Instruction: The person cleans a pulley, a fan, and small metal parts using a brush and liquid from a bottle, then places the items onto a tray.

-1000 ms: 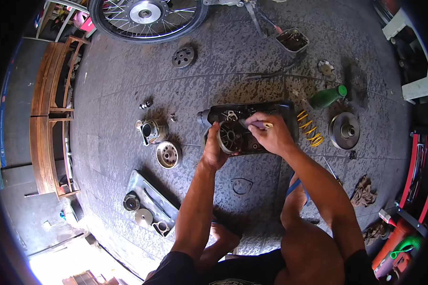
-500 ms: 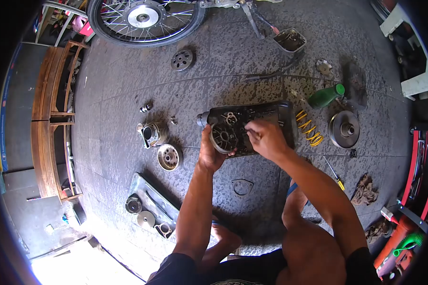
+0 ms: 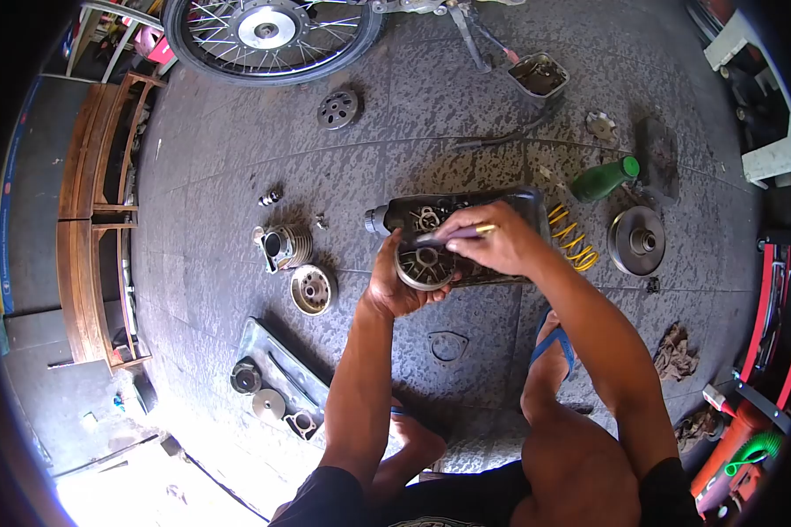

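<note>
My left hand point(image 3: 394, 285) is wrapped round the rim of a round, ribbed metal part point(image 3: 424, 268) that looks like a scooter variator. Its hollow, spoked side faces up. In my right hand point(image 3: 499, 241) a slim brush point(image 3: 464, 233) with a dark purple handle and a gold-coloured band is pinched between thumb and fingers. The grey end of the brush reaches the upper edge of the variator. Both hands are over a black plastic tray point(image 3: 526, 204), where small dark parts and a metal ring piece point(image 3: 427, 217) lie.
A cylinder block point(image 3: 287, 248), a round drum point(image 3: 312, 290) and a gasket point(image 3: 448, 347) lie on the floor. On the right are a yellow spring point(image 3: 571, 237), a green bottle point(image 3: 602, 180) and a pulley point(image 3: 635, 241). A motorcycle wheel point(image 3: 272, 39) stands ahead.
My right hand has moved left to the variator, and the brush now shows in it. The variator has shifted slightly right and down. The yellow-handled screwdriver near my right arm no longer shows.
</note>
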Motion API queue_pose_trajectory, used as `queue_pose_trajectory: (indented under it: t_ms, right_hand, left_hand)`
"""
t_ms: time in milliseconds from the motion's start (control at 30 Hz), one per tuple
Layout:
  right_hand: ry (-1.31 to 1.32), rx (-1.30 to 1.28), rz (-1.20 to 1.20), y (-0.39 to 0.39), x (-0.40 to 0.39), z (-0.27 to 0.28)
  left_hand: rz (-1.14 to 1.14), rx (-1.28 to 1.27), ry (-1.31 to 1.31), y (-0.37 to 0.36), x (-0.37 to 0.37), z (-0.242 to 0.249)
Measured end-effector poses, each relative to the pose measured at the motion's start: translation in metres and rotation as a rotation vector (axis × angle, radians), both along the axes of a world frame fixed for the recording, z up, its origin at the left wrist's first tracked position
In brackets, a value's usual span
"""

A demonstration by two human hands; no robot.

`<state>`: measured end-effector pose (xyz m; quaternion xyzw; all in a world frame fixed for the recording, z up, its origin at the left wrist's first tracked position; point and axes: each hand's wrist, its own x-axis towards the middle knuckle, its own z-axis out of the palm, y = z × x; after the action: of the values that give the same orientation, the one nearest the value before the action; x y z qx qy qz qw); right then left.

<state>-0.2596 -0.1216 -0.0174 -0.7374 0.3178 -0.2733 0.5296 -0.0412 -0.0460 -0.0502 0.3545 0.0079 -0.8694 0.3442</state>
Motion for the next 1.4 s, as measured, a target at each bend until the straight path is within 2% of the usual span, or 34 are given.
queue_pose_trajectory:
  t_ms: [33,100,167,233,300,367,433,500,567,633,700,733,767,833,867,900,967,1033,1100,1133,1233,1300,1367,1400]
  right_hand:
    - [0.123,-0.003,-0.015,-0.006,-0.004,0.002]
    - [0.154,-0.056,-0.047,-0.005,-0.002,0.003]
    - [-0.127,-0.097,-0.066,0.003,0.001,0.014]
    - [-0.149,-0.035,-0.017,0.004,0.001,0.006]
    - [0.131,-0.073,-0.107,0.003,0.002,-0.001]
    - [0.13,-0.143,-0.141,0.011,0.009,0.005]
    - [-0.114,-0.132,-0.022,0.014,0.009,0.006]
    - [-0.027,-0.051,-0.078,0.011,0.004,0.0]
    - [0.303,-0.243,-0.24,0.01,0.0,-0.006]
    - [0.294,-0.168,-0.233,0.013,-0.004,-0.028]
    - [0.605,-0.233,-0.038,0.02,-0.008,-0.046]
    - [0.63,-0.122,0.01,0.021,-0.011,-0.043]
    - [0.625,-0.121,0.015,0.02,-0.011,-0.041]
    - [0.214,0.064,-0.109,0.014,-0.017,-0.029]
    - [0.112,0.143,-0.106,0.009,-0.016,-0.007]
    - [0.116,0.143,-0.111,0.007,-0.015,0.007]
    - [-0.146,0.124,0.075,0.005,-0.009,0.025]
    - [-0.113,0.093,0.149,0.0,-0.002,0.027]
    - [0.04,-0.13,0.142,-0.009,0.004,0.017]
    - [0.021,-0.257,0.091,-0.007,0.006,0.018]
    - [-0.055,-0.106,0.195,0.003,0.007,0.023]
    - [-0.007,-0.032,0.074,-0.002,0.002,0.019]
    - [0.054,-0.095,-0.075,-0.003,-0.001,0.01]
    - [0.052,-0.095,-0.072,0.0,-0.001,0.006]
  left_hand:
    - [0.014,0.006,0.004,0.0,0.0,0.001]
    - [0.015,0.019,0.009,0.0,0.0,0.004]
    - [0.017,0.022,-0.022,0.0,-0.003,0.003]
    - [0.025,0.019,-0.032,0.001,-0.005,0.001]
    - [0.019,-0.008,-0.053,0.001,-0.004,-0.001]
    - [0.017,-0.01,-0.043,0.002,-0.003,0.0]
    - [0.04,0.011,-0.055,0.0,-0.003,0.002]
    - [0.053,0.008,-0.038,0.001,0.002,-0.003]
    - [0.039,-0.038,-0.024,0.002,0.005,-0.001]
    - [0.052,-0.045,0.003,0.003,0.007,0.001]
    - [0.081,-0.005,0.064,0.005,0.007,0.005]
    - [0.086,-0.005,0.059,0.005,0.009,0.004]
    - [0.065,-0.019,0.109,0.006,0.011,0.001]
    - [0.045,-0.03,0.16,0.008,0.012,-0.001]
    - [0.045,0.003,0.152,0.009,0.011,-0.001]
    - [0.042,0.036,0.146,0.008,0.008,-0.002]
    - [-0.009,0.04,0.143,0.007,0.001,-0.002]
    - [-0.055,0.043,0.132,0.005,-0.002,-0.002]
    - [-0.075,0.04,0.106,0.006,-0.001,-0.004]
    - [-0.087,0.048,0.099,0.006,0.0,-0.001]
    - [-0.105,0.078,-0.027,0.002,0.001,0.007]
    - [-0.068,0.071,-0.042,0.001,-0.004,0.01]
    - [0.059,-0.006,-0.116,0.001,-0.007,0.008]
    - [0.039,-0.102,-0.087,0.004,0.0,0.001]
